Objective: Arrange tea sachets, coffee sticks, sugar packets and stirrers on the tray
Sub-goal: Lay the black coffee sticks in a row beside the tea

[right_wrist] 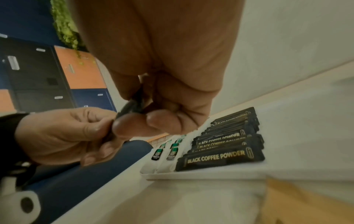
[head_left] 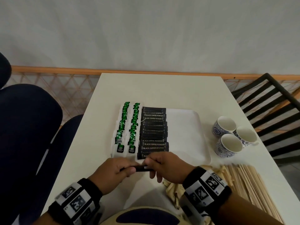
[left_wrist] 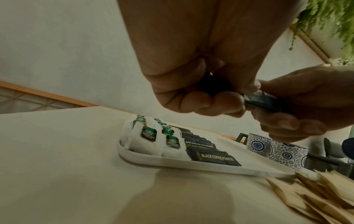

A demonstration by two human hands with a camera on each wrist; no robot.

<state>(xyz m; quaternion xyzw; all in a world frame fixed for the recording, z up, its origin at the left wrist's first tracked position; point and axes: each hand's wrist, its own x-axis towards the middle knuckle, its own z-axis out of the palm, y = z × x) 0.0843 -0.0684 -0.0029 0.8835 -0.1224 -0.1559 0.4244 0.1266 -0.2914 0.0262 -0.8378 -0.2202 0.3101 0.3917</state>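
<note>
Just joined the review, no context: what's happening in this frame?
A person is filling a white tray with drink supplies. Both hands, left hand and right hand, pinch one black coffee stick just in front of the tray. Two rows of green tea sachets and a column of black coffee powder sticks already lie on it. Wooden stirrers and brown sugar packets still wait on the table, beside three patterned cups.

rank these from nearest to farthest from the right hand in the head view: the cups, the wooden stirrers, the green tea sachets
1. wooden stirrers: right beside the right hand, at the table's near right.
2. green tea sachets: ahead and left, in the tray's left columns.
3. cups: far right, off the tray.
</note>
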